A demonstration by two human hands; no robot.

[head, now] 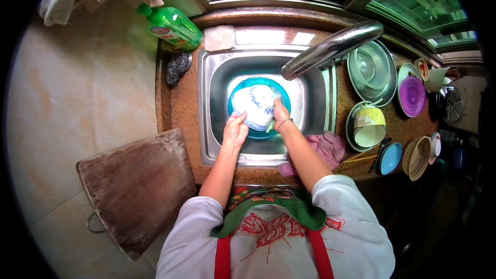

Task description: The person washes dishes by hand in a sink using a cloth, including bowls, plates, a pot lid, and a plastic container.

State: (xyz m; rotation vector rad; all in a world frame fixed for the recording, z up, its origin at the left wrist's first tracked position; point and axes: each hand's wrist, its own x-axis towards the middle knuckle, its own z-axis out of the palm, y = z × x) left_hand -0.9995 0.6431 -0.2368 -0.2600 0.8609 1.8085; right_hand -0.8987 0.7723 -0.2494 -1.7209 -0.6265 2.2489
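Over a teal basin (241, 85) in the stainless steel sink (310, 104), I hold a white bowl with blue patterns (251, 105) tilted on its side. My left hand (235, 128) grips the bowl's near left rim, thumb on the outer wall. Against the bowl's right side, by its foot, my right hand (281, 113) presses a pale green cloth (271, 126), mostly hidden under the fingers. The chrome faucet (329, 50) reaches over the sink from the right rear; I cannot make out running water.
Green detergent bottle (176, 27), dark scouring pad (178, 66) and folded cloth (219, 38) sit at the left rear. A wooden cutting board (139, 190) leans at left. A pink towel (325, 147) lies at the sink's right front. Glass bowls (370, 66), a purple bowl (412, 96) and a woven basket (415, 158) crowd the right counter.
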